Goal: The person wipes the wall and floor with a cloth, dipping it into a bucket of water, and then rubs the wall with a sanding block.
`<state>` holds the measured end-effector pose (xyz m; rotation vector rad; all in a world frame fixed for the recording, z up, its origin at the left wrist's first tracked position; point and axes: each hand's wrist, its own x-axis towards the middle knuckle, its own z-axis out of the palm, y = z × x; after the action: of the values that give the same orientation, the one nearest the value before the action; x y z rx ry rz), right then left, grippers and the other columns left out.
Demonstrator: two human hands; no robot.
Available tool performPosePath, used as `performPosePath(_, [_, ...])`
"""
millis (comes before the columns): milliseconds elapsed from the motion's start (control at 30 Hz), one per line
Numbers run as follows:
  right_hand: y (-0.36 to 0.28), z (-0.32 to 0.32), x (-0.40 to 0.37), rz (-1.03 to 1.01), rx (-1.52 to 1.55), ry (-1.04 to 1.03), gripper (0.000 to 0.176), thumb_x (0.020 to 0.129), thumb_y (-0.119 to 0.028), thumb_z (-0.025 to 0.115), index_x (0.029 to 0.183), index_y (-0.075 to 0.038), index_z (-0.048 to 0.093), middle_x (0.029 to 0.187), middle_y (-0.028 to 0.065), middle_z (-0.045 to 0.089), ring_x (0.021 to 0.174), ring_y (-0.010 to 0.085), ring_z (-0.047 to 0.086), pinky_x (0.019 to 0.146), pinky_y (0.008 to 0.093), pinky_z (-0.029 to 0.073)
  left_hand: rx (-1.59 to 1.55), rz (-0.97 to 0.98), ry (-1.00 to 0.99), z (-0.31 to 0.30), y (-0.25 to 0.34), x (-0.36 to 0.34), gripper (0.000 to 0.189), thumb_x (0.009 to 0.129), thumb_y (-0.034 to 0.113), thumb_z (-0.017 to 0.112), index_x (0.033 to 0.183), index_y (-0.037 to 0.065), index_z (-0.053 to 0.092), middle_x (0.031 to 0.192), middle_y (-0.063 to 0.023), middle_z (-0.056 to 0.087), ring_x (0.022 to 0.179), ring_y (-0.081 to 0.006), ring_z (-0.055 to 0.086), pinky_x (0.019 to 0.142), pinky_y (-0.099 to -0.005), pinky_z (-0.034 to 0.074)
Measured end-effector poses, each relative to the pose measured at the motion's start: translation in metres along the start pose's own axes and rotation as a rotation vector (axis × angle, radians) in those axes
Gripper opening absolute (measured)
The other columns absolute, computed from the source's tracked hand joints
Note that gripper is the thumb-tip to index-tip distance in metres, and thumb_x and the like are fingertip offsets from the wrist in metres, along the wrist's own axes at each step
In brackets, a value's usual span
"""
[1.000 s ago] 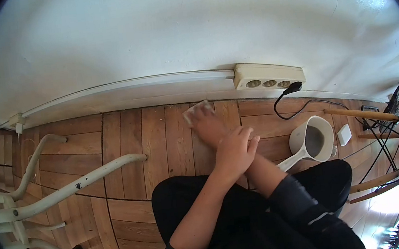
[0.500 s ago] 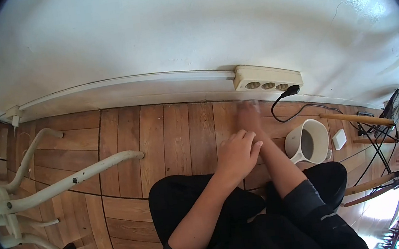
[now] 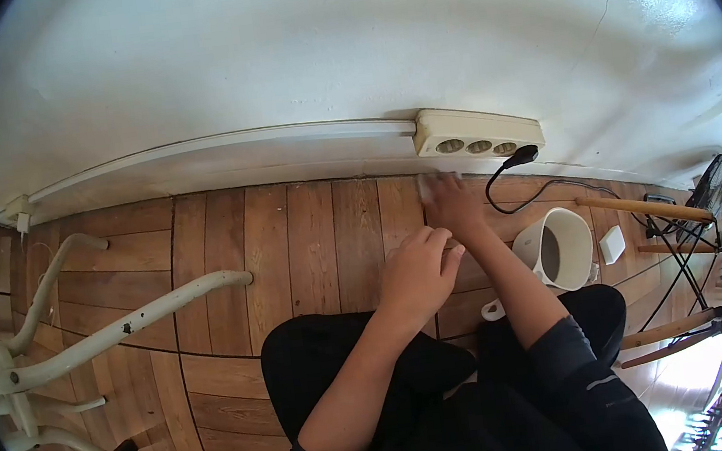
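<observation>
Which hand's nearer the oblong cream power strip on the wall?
Right. The right hand is over the brown wooden floor, below the power strip; the left hand is farther off, by the right wrist.

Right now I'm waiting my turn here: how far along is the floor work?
Done: nothing certain; the planks show no finished edge. In hand: the right hand, blurred, is at the floor by the wall, something pale at its fingers. Left: perhaps the boards beneath the power strip, and putting away the dipper.

Reddish-brown plank floor (image 3: 315, 248), off-white wall (image 3: 208, 56), cream socket strip (image 3: 477, 129), black plug (image 3: 522, 155)
</observation>
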<state>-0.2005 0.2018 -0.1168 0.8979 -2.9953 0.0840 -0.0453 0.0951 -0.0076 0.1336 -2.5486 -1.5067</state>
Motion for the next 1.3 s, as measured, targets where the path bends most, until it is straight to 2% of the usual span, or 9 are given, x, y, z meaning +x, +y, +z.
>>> performPosePath(233, [-0.024,0.005,0.002,0.199,-0.131,-0.074,0.046,0.085,-0.038,0.05,0.127,-0.019,0.046,0.128,0.0075,0.045,0.123,0.0274,0.039,0.09,0.0507,0.038,0.026,0.033,0.001,0.001,0.001,-0.002,0.023,0.085,0.021,0.056,0.096,0.001,0.059,0.091,-0.0141,0.06,0.084,-0.0304,0.059,0.072,-0.0376,0.047])
performPosePath(400, [-0.071,-0.003,0.0,0.057,0.04,-0.057,0.053,0.085,-0.045,0.049,0.129,-0.016,0.045,0.129,0.0075,0.044,0.126,0.0268,0.036,0.092,0.0512,0.036,0.002,0.091,0.026,0.005,0.002,0.005,0.022,0.085,0.02,0.057,0.096,0.0,0.058,0.089,-0.0138,0.06,0.083,-0.0302,0.059,0.072,-0.0371,0.047])
performPosePath(533, [-0.036,-0.001,-0.009,-0.053,0.051,-0.054,0.057,0.086,-0.047,0.047,0.131,-0.013,0.043,0.135,0.0096,0.04,0.131,0.0282,0.03,0.097,0.0527,0.032,-0.007,0.045,0.009,0.006,-0.007,0.001,0.022,0.085,0.019,0.056,0.096,0.0,0.058,0.088,-0.0145,0.06,0.082,-0.0302,0.059,0.072,-0.0368,0.046])
performPosePath(700, [0.026,0.01,-0.009,0.19,-0.027,-0.052,0.058,0.087,-0.05,0.041,0.131,-0.013,0.043,0.141,0.0135,0.032,0.134,0.0304,0.024,0.099,0.0567,0.028,0.015,-0.011,0.001,0.005,-0.002,-0.002,0.023,0.085,0.02,0.056,0.096,0.0,0.058,0.089,-0.0147,0.06,0.082,-0.0302,0.059,0.072,-0.0372,0.046])
performPosePath(833, [-0.019,-0.01,-0.003,0.333,-0.096,-0.099,0.058,0.086,-0.051,0.041,0.129,-0.012,0.045,0.139,0.0135,0.035,0.133,0.0318,0.026,0.099,0.0549,0.03,0.024,0.023,-0.006,0.006,0.003,-0.001,0.022,0.086,0.02,0.056,0.096,0.0,0.058,0.09,-0.0142,0.06,0.082,-0.03,0.059,0.072,-0.0371,0.046])
performPosePath(1000, [-0.054,-0.007,-0.008,0.049,0.032,-0.101,0.056,0.085,-0.05,0.044,0.123,-0.01,0.049,0.133,0.0149,0.041,0.129,0.0339,0.031,0.099,0.0518,0.032,0.01,0.061,0.001,0.014,-0.001,0.004,0.021,0.086,0.02,0.055,0.094,0.001,0.058,0.089,-0.0138,0.06,0.082,-0.0299,0.059,0.071,-0.0369,0.046])
performPosePath(1133, [-0.002,0.0,-0.003,0.011,-0.006,-0.115,0.057,0.086,-0.051,0.042,0.126,-0.011,0.047,0.133,0.0159,0.04,0.129,0.0341,0.031,0.097,0.0516,0.035,0.007,0.04,-0.028,0.009,0.0,0.001,0.021,0.086,0.02,0.055,0.093,0.001,0.058,0.089,-0.0139,0.06,0.082,-0.0297,0.059,0.071,-0.037,0.046])
performPosePath(1233, [0.025,0.016,0.0,0.093,-0.102,-0.021,0.059,0.087,-0.052,0.042,0.129,-0.011,0.045,0.136,0.0167,0.038,0.13,0.0365,0.03,0.095,0.0504,0.038,0.023,0.045,0.001,0.009,-0.003,0.0,0.021,0.086,0.02,0.055,0.094,0.001,0.058,0.089,-0.0136,0.06,0.082,-0.0297,0.059,0.071,-0.0371,0.046])
performPosePath(1300, [0.004,-0.001,-0.004,0.283,0.0,-0.118,0.062,0.088,-0.052,0.04,0.132,-0.009,0.041,0.138,0.0173,0.034,0.131,0.039,0.026,0.093,0.0493,0.041,0.048,0.061,0.013,0.013,0.001,0.0,0.021,0.086,0.02,0.055,0.094,0.001,0.057,0.088,-0.0133,0.06,0.082,-0.0298,0.059,0.071,-0.0373,0.046])
